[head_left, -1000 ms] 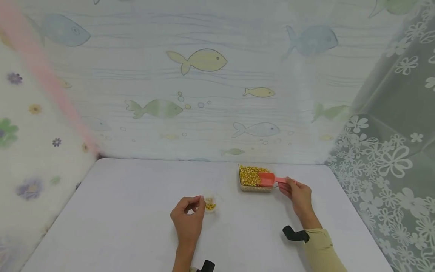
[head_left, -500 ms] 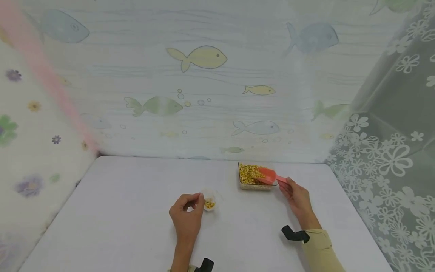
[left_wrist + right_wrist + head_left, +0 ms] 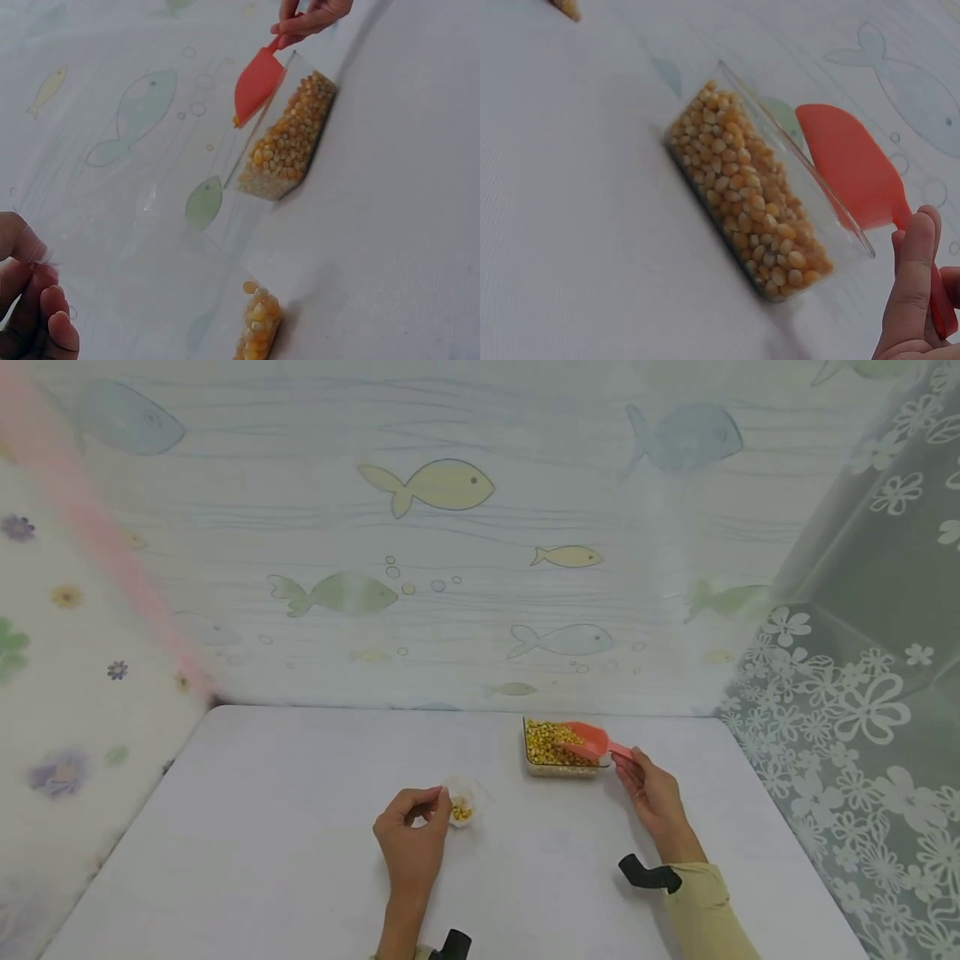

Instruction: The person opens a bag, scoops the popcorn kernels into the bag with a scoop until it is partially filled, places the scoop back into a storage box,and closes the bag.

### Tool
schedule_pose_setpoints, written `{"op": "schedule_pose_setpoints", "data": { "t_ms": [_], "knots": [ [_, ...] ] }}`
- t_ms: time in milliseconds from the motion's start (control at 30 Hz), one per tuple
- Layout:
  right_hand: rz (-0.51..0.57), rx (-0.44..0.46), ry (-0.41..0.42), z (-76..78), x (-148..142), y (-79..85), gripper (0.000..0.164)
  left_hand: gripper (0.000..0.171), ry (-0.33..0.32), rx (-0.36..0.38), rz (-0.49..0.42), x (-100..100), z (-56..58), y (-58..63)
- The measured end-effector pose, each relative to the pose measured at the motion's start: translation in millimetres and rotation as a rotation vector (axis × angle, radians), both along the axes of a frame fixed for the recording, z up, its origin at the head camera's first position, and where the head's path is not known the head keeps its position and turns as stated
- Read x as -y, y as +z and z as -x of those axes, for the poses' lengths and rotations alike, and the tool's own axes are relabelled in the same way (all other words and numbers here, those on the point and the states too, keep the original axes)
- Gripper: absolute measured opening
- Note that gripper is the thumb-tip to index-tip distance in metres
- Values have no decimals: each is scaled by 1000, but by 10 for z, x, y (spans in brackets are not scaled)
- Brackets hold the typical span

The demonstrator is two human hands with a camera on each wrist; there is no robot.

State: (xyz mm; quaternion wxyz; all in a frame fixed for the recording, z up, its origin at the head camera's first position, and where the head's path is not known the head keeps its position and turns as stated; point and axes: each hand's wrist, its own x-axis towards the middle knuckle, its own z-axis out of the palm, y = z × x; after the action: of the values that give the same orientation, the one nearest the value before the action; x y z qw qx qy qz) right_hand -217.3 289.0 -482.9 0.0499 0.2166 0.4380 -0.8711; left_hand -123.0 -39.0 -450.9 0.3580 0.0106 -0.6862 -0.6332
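Observation:
My right hand (image 3: 656, 802) grips the handle of a red scoop (image 3: 588, 741), whose tilted blade is over a clear rectangular container (image 3: 780, 296). Yellow corn kernels (image 3: 739, 187) fill much of that container. In the left wrist view, a kernel or two shows at the tip of the scoop. My left hand (image 3: 414, 831) pinches the upper edge of a thin, clear plastic bag (image 3: 459, 792) between thumb and fingers. A small heap of kernels (image 3: 259, 322) sits at the bottom of the bag, to the right of that hand.
A white-covered table (image 3: 285, 818) lies under everything. Behind it hangs a sheet printed with fish (image 3: 450, 485). Flower-patterned sheets close off the left and right sides. A black wrist mount (image 3: 648, 874) sticks out from the right sleeve (image 3: 705, 902).
The scoop, lower and more level in the corn a second ago, has risen slightly and its blade now tilts up toward the back. The left hand keeps its pinch on the bag.

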Motion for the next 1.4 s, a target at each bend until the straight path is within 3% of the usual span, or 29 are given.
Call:
{"op": "schedule_pose_setpoints", "data": {
  "t_ms": [200,333,767,1200,1400],
  "knots": [
    [37,-13,1,-10,-11,14,28,5,-1,22,-10,24,81,-248],
    [91,-14,-2,-25,-19,25,29,4,-9,22,-17,34,98,-314],
    [271,-78,38,-100,1,32,28,5,1,1,-12,20,83,-325],
    [247,-109,93,-191,118,174,28,6,0,-12,-13,2,54,-328],
    [211,-153,165,-301,245,215,29,7,3,-4,-15,5,39,-316]
  ]
}}
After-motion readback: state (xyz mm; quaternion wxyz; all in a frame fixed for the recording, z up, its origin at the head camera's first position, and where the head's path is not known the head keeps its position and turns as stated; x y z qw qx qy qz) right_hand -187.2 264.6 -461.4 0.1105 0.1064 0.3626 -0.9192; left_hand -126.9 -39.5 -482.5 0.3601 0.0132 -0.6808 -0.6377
